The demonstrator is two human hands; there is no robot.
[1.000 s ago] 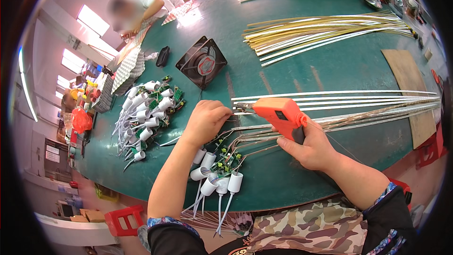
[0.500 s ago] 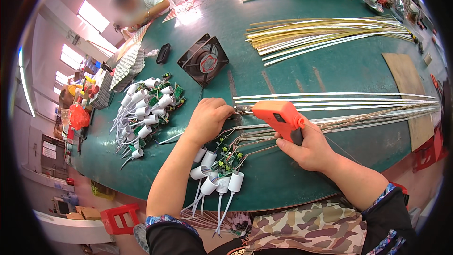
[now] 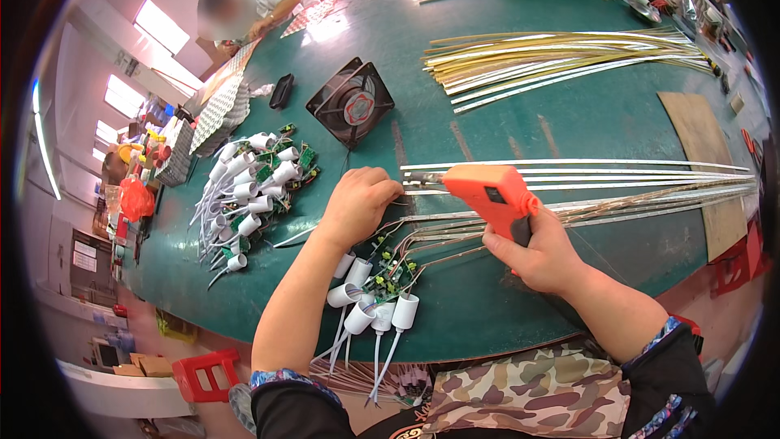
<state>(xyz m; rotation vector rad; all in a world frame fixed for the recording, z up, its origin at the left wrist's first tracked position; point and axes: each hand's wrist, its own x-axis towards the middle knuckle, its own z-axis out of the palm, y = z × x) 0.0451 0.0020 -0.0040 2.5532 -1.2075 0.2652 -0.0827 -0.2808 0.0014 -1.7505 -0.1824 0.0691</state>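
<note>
My right hand [image 3: 546, 254] grips an orange soldering gun [image 3: 487, 195] by its dark handle. The gun's metal tip points left, over the ends of several narrow white strips [image 3: 569, 162], a short way from my left fingers. My left hand [image 3: 357, 205] is closed in a pinch beside those strip ends; what it holds is hidden under the fingers. Below it lie white cylindrical caps [image 3: 405, 311] with grey cables and green circuit boards [image 3: 392, 278], with wires running to the lower strips. A white cable [image 3: 294, 236] leads toward my left wrist.
A black square fan [image 3: 351, 104] stands beyond my left hand. To the left is a pile of white caps with boards [image 3: 244, 191]. Yellow and white strips [image 3: 561, 61] lie at the far right, near a brown board [image 3: 703, 171]. Across the green table [image 3: 487, 333] a person leans over.
My right hand has drawn the soldering gun slightly right, and its tip is farther from my left fingers. My left hand stays in place. The person across the table has shifted.
</note>
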